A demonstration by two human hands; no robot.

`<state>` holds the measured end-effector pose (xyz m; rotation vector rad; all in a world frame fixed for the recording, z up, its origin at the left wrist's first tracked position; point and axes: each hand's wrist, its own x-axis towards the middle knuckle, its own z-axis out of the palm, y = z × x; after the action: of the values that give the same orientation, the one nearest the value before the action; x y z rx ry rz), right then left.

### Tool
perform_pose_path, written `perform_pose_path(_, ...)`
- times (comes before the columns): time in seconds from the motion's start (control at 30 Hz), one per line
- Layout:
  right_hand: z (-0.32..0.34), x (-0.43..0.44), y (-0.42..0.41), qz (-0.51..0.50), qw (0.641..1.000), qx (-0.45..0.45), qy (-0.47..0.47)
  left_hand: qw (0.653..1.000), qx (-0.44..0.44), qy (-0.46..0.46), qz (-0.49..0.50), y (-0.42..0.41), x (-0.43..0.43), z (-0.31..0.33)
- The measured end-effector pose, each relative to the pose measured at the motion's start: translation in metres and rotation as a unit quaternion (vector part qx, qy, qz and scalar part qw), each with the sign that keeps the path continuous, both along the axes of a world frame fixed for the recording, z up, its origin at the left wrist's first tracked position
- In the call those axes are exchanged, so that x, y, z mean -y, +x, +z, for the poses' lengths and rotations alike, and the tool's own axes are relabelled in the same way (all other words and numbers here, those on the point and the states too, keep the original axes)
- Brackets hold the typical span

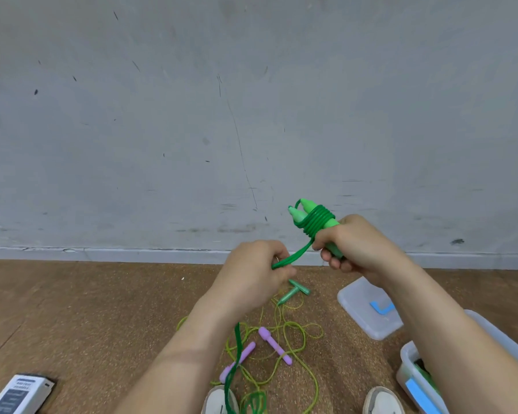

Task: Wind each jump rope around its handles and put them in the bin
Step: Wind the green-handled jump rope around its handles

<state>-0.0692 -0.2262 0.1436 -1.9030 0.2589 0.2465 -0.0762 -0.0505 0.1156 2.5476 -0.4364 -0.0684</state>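
Note:
My right hand (355,243) grips a pair of light green handles (307,215) held together, with dark green rope (316,224) coiled around them in several turns. A taut stretch of that rope runs down-left into my left hand (256,271), which is closed on it; the loose end hangs past my left forearm to the floor (235,369). On the floor lie two purple handles (274,345) and two glittery green handles (295,291), tangled in thin yellow-green rope (284,333). The clear bin (413,369) stands at the lower right, partly behind my right arm, with something green inside.
A clear lid (368,309) with a blue tape mark lies on the brown floor beside the bin. A grey wall (192,115) rises close ahead. A white box with print (18,394) sits at the lower left. My white shoes (382,401) show at the bottom edge.

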Motion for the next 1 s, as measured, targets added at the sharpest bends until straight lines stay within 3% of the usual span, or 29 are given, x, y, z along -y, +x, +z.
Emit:
perform_pose_path(0.07, -0.003, -0.002, 0.002, -0.012, 0.999, 0.015, -0.035, 0.993, 0.083, 0.086, -0.016, -0.003, 0.007, 0.004)
perform_pose_path(0.13, -0.006, -0.006, 0.003, -0.003, 0.991, 0.035, -0.131, 0.985, 0.115, 0.128, -0.034, -0.003, 0.012, 0.007)
perform_pose_path(0.23, -0.004, -0.016, -0.001, 0.065, 0.933, 0.048, -0.351, 0.979, 0.113, 0.161, -0.047, -0.001, 0.013, 0.007)
perform_pose_path(0.33, -0.001, -0.028, -0.006, 0.117, 0.881, 0.071, -0.452, 0.969, 0.138, 0.200, -0.046, 0.000, 0.011, 0.008)
perform_pose_path(0.53, -0.008, -0.038, -0.011, 0.132, 0.855, 0.127, -0.485, 0.968, 0.160, 0.192, -0.028, 0.000, 0.004, 0.005)
perform_pose_path(0.6, -0.013, -0.043, -0.010, 0.085, 0.852, 0.185, -0.483, 0.984, 0.136, 0.116, -0.013, -0.002, 0.004, 0.006)
perform_pose_path(0.73, -0.025, -0.050, -0.004, 0.041, 0.843, 0.234, -0.483, 0.996, -0.027, -0.081, 0.027, 0.001, 0.001, 0.011)
perform_pose_path(0.8, -0.031, -0.052, -0.003, 0.059, 0.845, 0.223, -0.483, 0.997, -0.046, -0.050, 0.029, 0.001, 0.000, 0.011)
perform_pose_path(0.9, -0.036, -0.053, -0.001, 0.075, 0.852, 0.212, -0.473, 0.992, 0.038, 0.115, 0.046, -0.001, -0.001, 0.010)
perform_pose_path(1.0, -0.039, -0.055, -0.005, 0.111, 0.852, 0.184, -0.477, 0.985, 0.056, 0.152, 0.059, 0.002, -0.004, 0.008)
